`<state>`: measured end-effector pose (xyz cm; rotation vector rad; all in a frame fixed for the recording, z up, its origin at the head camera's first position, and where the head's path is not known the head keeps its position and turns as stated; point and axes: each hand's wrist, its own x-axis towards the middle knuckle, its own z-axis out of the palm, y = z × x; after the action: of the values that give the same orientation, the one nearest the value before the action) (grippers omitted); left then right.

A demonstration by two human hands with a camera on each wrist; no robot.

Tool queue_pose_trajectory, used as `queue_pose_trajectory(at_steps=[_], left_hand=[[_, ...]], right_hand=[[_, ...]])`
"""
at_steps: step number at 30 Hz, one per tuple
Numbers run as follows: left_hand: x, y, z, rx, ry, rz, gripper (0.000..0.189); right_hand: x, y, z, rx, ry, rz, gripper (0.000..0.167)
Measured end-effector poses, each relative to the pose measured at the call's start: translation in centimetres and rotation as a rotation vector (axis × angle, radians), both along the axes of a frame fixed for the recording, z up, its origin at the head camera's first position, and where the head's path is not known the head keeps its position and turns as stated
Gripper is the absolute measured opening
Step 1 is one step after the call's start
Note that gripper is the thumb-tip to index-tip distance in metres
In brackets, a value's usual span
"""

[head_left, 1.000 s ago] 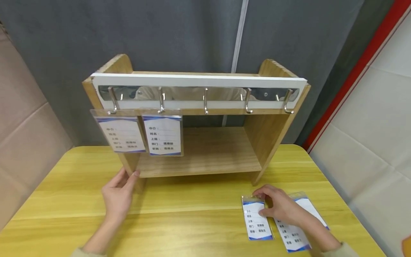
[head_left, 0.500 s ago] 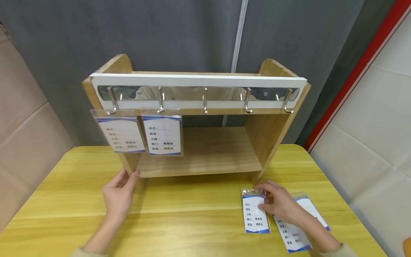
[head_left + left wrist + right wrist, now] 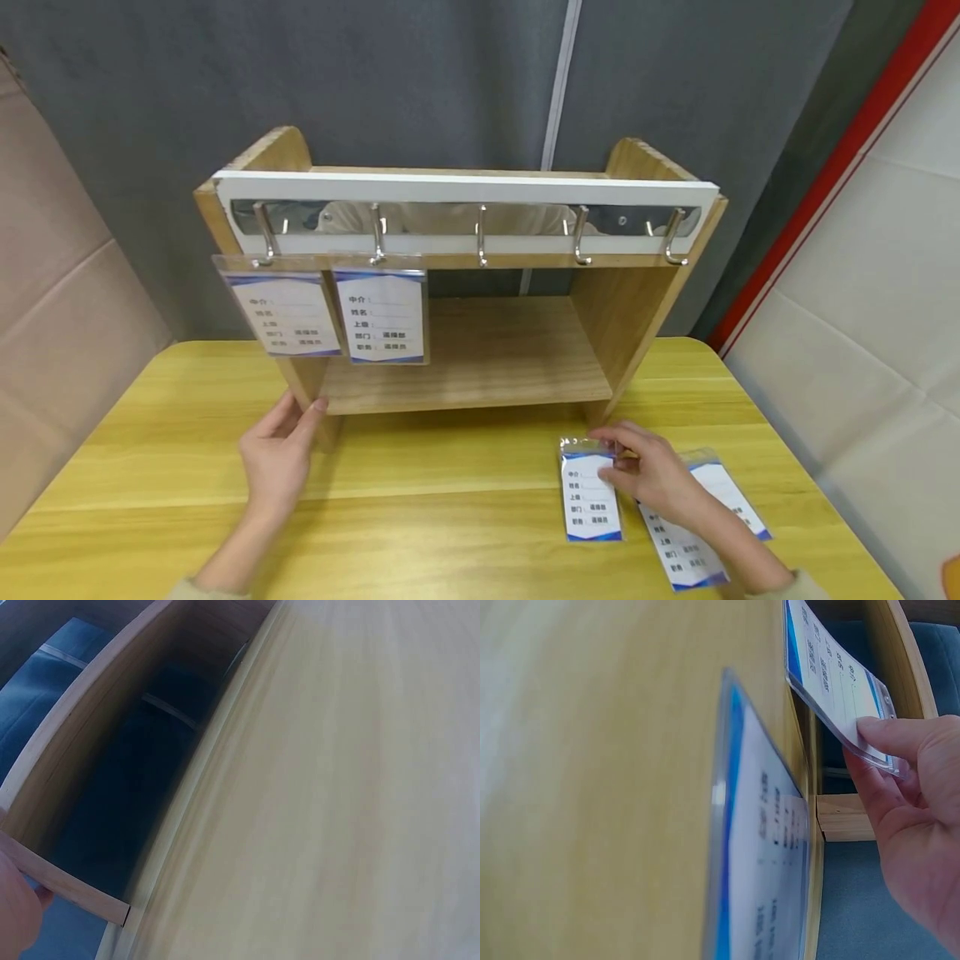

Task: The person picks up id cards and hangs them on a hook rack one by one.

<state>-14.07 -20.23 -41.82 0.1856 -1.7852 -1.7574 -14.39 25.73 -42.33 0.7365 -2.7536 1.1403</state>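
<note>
My right hand (image 3: 656, 471) pinches a clear-sleeved name badge (image 3: 589, 496) near its top edge, thumb on the printed face. In the right wrist view this badge (image 3: 840, 671) is tilted, with the fingers behind it. More badge area (image 3: 686, 546) lies on the table under my right forearm, which hides part of it; whether it is one badge or two overlapping I cannot tell. My left hand (image 3: 276, 454) grips the lower left side panel (image 3: 300, 387) of a wooden shelf. Two badges, a left one (image 3: 285, 312) and a right one (image 3: 381, 318), hang from the shelf's two leftmost hooks.
Across the shelf's top front runs a white hook rail (image 3: 465, 187). Its middle hook (image 3: 482, 237) and the two hooks to its right carry nothing. The shelf stands on a yellow wood-grain table (image 3: 420, 517), before a grey curtain (image 3: 420, 75).
My right hand has lifted the badge and drawn it slightly up and left in the head view. My left hand stays on the shelf panel.
</note>
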Motion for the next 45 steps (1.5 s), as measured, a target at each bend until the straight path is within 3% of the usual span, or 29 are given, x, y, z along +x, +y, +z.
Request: queue_pose_trajectory(at_steps=[7, 35, 45], left_hand=[[0.0, 0.0, 0.0, -0.013, -0.008, 0.002, 0.037], [0.3, 0.1, 0.3, -0.027, -0.023, 0.002, 0.038], [0.2, 0.0, 0.1, 0.0, -0.001, -0.011, 0.038]], right_hand=[[0.1, -0.2, -0.1, -0.077, 0.061, 0.032, 0.042], [0.2, -1.8, 1.9, -0.139, -0.024, 0.062, 0.036], [0.2, -2.5, 2.2, -0.176, 0.048, 0.111, 0.037]])
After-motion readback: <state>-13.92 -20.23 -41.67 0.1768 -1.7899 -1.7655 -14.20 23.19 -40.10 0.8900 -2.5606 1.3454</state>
